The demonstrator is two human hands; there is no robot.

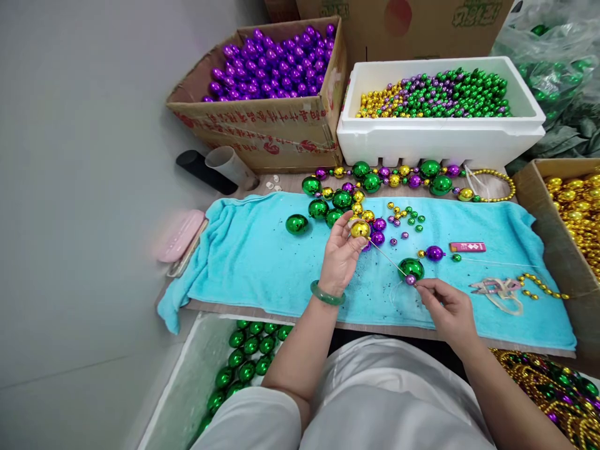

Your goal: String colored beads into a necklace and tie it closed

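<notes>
My left hand (341, 259), with a green bangle at the wrist, is closed around a shiny gold bead (360, 229) above the blue towel. From that bead a thin straight needle (387, 257) slants down to the right. A small light-purple bead (410, 279) sits on its lower end, against the fingertips of my right hand (447, 312), which pinch that end. Behind the small bead lies a large green bead (412, 267). Close to my left hand are loose purple beads (377, 237) and large green beads (319, 209). A strung bead garland (403, 177) stretches along the towel's back edge.
The blue towel (253, 262) covers the table. Behind it stand a carton of purple beads (262, 134) and a white foam box (435, 140) of mixed small beads. Scissors (499, 287) lie at right, near a carton of gold beads (579, 212). Green beads (250, 345) fill a tub below.
</notes>
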